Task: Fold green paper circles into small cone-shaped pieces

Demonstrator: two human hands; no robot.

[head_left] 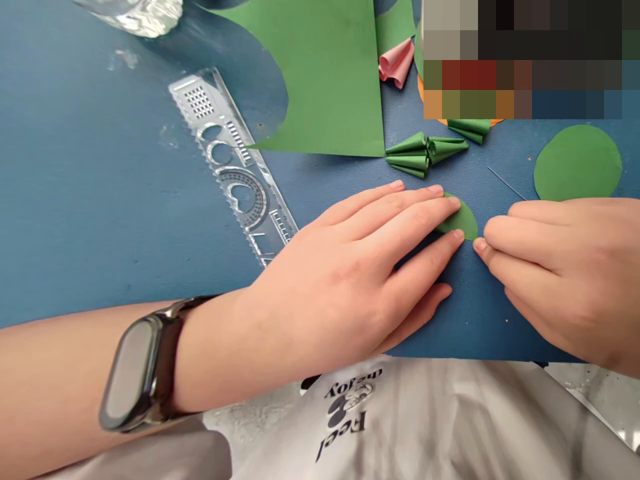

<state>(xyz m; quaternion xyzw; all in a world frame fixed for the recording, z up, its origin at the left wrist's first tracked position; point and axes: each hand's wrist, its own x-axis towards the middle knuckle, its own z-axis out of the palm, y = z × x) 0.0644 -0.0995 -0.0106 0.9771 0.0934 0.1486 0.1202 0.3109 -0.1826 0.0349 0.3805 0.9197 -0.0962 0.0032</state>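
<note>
Under the fingertips of my left hand (350, 260) lies a small green paper piece (463, 217) with a curved edge, seemingly folded; the hand covers part of it. The fingers are stretched out and rest flat on the paper. My right hand (560, 267) is closed, its fingertips pinched together right at the paper's right corner. Whatever sits between them is hidden. A thin grey needle-like piece (506, 182) shows just above that hand. Farther right is a round green paper disc (577, 162), partly behind the right hand.
A clear plastic ruler (240, 173) lies left of my hands. Behind are a cut green sheet (330, 80), rolled green paper cones (425, 155) and a pink paper roll (397, 63). A clear glass container (145, 13) stands at the top left of the blue table (100, 200).
</note>
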